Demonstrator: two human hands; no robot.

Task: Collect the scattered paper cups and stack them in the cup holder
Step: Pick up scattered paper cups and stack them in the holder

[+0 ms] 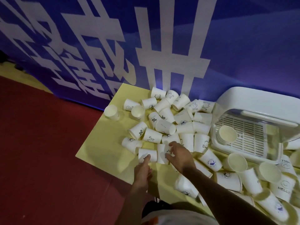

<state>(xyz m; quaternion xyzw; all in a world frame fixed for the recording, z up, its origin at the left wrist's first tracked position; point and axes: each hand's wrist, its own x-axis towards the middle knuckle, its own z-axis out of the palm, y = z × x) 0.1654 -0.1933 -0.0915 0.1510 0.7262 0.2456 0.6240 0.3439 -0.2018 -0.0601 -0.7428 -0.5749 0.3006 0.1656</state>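
Here, the right hand (180, 155) is held with its fingers spread in an open curve over a paper cup (162, 153) lying on its side. Thumb and fingers are set either side of it, but no firm pinch is shown. Just left of that grip, the left hand (142, 170) is stretched out, its forefinger straight and laid on a second cup (146, 155), the other fingers loosely curled on nothing. The two cups are seen touching, side to side.

The cup under the right hand is judged to lie with its long axis pointing away from the person, so it would be taken across its width. The left one looks crosswise, though this cannot be fixed.

Beyond the grip and to both sides of it, the scattered cups (165, 127) are heaped, most tipped over, a few upright. They are made of thin white paper, tapered, with rolled rims and small printed drawings, and are likely to be light and easily crushed.

Well apart to the right of the grip, the cup holder (243, 98) is found. It is made of smooth white plastic with a clear cover and a slatted tray, and a short stack (227, 133) is nested inside. The right hand is the nearer to it. Everything is borne by a yellow table (97, 143).
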